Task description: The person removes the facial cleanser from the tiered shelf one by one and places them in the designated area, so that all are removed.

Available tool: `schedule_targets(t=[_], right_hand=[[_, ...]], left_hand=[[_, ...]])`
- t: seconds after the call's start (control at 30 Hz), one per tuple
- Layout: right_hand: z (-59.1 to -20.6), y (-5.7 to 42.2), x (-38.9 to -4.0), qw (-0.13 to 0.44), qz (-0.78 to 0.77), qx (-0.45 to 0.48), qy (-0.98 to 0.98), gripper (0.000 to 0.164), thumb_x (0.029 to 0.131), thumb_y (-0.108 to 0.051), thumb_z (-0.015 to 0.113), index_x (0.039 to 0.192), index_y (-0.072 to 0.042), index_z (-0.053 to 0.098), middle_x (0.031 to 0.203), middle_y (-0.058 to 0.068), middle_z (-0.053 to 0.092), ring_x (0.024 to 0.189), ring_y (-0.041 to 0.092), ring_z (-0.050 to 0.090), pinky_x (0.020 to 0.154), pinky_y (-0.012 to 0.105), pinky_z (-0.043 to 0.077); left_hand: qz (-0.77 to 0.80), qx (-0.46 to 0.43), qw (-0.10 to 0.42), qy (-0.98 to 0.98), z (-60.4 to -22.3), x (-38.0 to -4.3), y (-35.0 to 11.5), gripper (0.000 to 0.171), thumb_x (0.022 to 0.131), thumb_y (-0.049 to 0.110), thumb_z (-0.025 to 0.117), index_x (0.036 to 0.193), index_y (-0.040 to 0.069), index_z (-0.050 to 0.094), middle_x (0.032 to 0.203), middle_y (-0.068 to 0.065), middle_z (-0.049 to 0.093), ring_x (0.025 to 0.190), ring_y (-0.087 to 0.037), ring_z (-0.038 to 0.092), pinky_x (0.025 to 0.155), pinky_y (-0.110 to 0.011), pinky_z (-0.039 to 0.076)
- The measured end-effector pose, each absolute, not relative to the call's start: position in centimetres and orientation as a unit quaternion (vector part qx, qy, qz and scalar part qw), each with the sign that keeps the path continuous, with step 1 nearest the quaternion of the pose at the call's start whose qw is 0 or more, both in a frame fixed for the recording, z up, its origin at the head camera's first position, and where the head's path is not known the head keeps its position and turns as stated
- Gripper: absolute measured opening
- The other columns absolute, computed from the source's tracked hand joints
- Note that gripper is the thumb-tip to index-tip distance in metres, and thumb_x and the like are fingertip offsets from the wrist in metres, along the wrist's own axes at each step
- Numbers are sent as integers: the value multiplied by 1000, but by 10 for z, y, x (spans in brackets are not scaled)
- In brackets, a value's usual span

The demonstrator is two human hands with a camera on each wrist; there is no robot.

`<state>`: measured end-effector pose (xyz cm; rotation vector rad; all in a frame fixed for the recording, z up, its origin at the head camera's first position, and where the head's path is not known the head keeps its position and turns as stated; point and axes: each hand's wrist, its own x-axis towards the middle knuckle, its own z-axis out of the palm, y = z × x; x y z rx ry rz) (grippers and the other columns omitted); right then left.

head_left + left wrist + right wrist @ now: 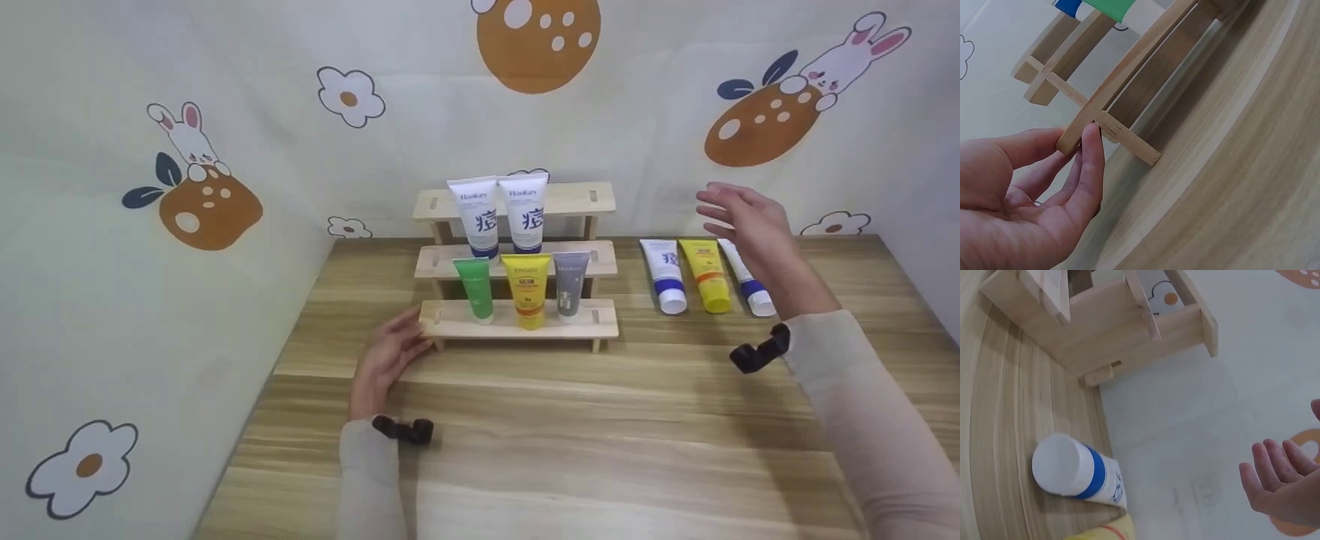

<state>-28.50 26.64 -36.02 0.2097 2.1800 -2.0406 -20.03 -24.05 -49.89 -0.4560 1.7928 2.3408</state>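
Observation:
A three-tier wooden display stand (577, 201) stands against the back wall. My left hand (386, 360) pinches the left end of its lowest tier; in the left wrist view the thumb lies above the board (1112, 90) and fingers beneath. Two white squeeze tubes (478, 214) stand side by side on the middle tier. The lowest tier bears a green tube (474, 286), a yellow tube (528, 289) and a grey tube (571, 285), all cap down. Holding nothing, my right hand (754, 229) hovers over the tubes at right with fingers loosely bent.
Right of the stand, a white tube (663, 270), a yellow tube (706, 274) and a second white tube (756, 292), partly behind my right hand, lie in a row on the wood-grain table (540, 435). Patterned cloth walls (300, 165) border the table at back and sides.

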Motion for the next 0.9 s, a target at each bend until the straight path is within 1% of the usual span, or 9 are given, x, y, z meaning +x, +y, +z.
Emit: schedule_targets(t=[0.07,0.17,0.27,0.4,0.53,0.63,0.77,0.9], right_hand=[[-357,258,-283,74,-677,56,730,89,85,-62,67,155,-19,34,159,4,40,148,22,37,125,39,30],[-354,246,-281,76,-673,39,735,82,88,-59,65,153,-18,37,157,5,43,145,23,40,124,41,31],[-354,234,-279,76,-658,14,749,75,92,-58,61,152,-20,39,157,6,43,144,22,43,123,39,35],[-353,218,-277,71,-633,-16,771,70,94,-59,56,152,-21,40,156,5,44,141,20,47,120,36,40],[-350,203,-276,58,-637,-32,768,66,96,-53,58,149,-16,44,152,7,49,137,21,50,118,37,42],[-347,194,-275,51,-637,-45,768,64,97,-50,59,147,-13,45,151,10,50,136,22,52,118,40,43],[-342,181,-273,54,-634,-58,770,64,97,-50,60,147,-13,46,149,10,51,135,23,52,118,41,42],[-338,167,-272,56,-638,-73,764,61,98,-46,61,146,-11,47,147,10,53,133,23,53,117,43,43]], left_hand=[[781,-151,80,600,-499,-200,-240,50,101,0,51,150,3,43,148,-22,47,102,-13,66,90,-27,60],[781,-153,80,600,-498,-200,-240,50,100,0,52,150,3,43,150,-21,47,103,-14,66,91,-27,60],[782,-153,80,598,-497,-200,-240,50,100,0,52,150,4,43,151,-20,46,104,-15,66,92,-28,59],[785,-153,76,595,-497,-200,-240,50,100,0,52,149,4,44,150,-21,48,102,-14,67,90,-27,60],[787,-152,69,593,-499,-200,-240,48,100,-1,52,148,3,46,144,-19,53,96,-12,68,86,-25,61],[788,-147,65,595,-500,-200,-240,47,100,-2,52,147,2,46,143,-17,54,93,-11,68,84,-24,61],[789,-145,67,594,-501,-200,-240,48,100,-1,53,148,1,45,148,-20,49,94,-10,68,84,-24,61],[791,-150,70,590,-501,-200,-241,49,100,-1,53,148,1,44,149,-20,46,95,-10,68,85,-24,61]])
